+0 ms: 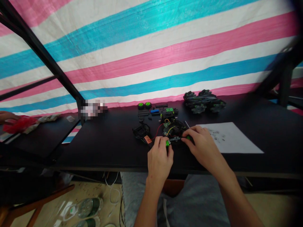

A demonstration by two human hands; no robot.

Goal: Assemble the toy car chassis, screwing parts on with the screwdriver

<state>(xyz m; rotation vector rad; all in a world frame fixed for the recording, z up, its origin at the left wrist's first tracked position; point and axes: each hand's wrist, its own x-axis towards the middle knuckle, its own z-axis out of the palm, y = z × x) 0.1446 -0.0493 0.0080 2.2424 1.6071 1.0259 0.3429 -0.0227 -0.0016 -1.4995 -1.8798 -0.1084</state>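
Both hands are closed on a dark grey bar-shaped part (175, 139) of a toy car, low over the near side of the table. My left hand (161, 156) pinches its left end, where a bright green piece (167, 143) shows. At its right end, the fingertips of my right hand (201, 145) close around it, beside a bit of green. Just beyond lies the opened toy car body (174, 127), with a circuit board and red and yellow wires. A black plastic shell (141, 130) rests to its left, and a copper-coloured piece (148, 139) is near my left hand.
Two green-hubbed wheels (144, 105), a blue cylinder (154, 111) and black parts lie farther back. A black toy car (204, 101) stands at the back right. Small dark bits lie on a white sheet (239, 138). At far left, another person's hand (8, 116) is by a red bag (20, 124).
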